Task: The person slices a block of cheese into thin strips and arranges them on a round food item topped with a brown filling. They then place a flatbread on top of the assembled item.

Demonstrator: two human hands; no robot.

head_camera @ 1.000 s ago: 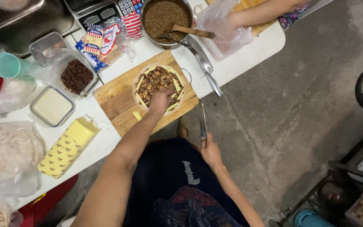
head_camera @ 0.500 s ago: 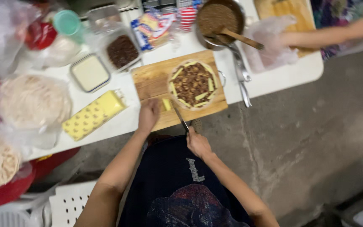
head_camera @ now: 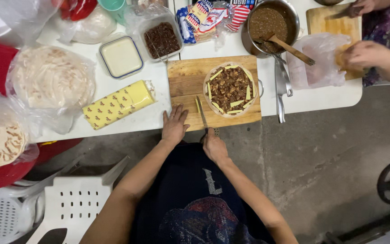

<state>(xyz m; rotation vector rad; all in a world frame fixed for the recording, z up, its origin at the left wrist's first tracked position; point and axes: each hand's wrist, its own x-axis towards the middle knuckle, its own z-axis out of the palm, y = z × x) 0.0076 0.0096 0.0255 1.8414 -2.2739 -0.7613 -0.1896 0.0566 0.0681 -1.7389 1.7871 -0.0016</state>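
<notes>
A wooden cutting board (head_camera: 187, 77) lies on the white table (head_camera: 150, 115) and carries a round flatbread (head_camera: 229, 89) topped with brown filling and yellow cheese strips. My left hand (head_camera: 174, 125) rests flat, fingers apart, on the board's near left corner. My right hand (head_camera: 214, 145) grips the handle of a knife (head_camera: 201, 112) whose blade lies on the board beside a loose cheese strip (head_camera: 197, 105), left of the flatbread.
A wrapped yellow cheese block (head_camera: 118, 104), bagged flatbreads (head_camera: 53, 81), a cream tub (head_camera: 121, 56), a brown filling tub (head_camera: 161, 39) and a pan of brown mix with wooden spoon (head_camera: 271, 25) are on the table. Another person's hands (head_camera: 359, 53) work at the right. A white plastic chair (head_camera: 75, 201) stands lower left.
My left hand left the flatbread and came down flat on the board's near edge. My right hand brought the knife from below the table onto the board. The view shifted.
</notes>
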